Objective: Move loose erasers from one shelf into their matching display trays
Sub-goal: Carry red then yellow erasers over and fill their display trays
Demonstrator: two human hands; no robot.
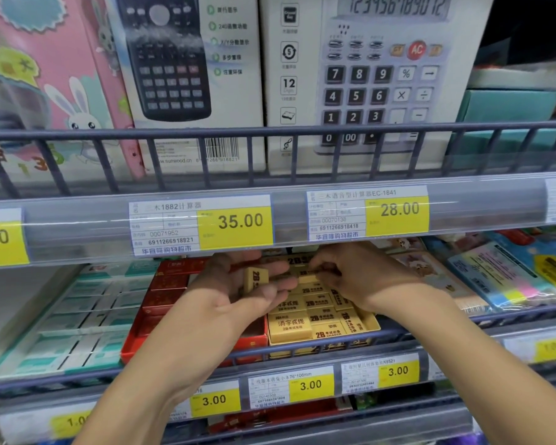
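Both forearms reach in under the upper shelf. Left hand [238, 293]: palm up, fingers loosely spread, cradling one loose yellow eraser [256, 279] printed "2B". Right hand [353, 274]: palm down, fingertips curled and pinching an eraser at the back of the yellow display tray [371, 322]. Tray erasers [315, 311] are yellow blocks with black print, "2B" legible, lying unevenly. Red tray [174, 293] adjoins on the left. Price tags [235, 221] read 35.00 and 28.00 above, 3.00 below; calculator boxes [366, 75] stand overhead.
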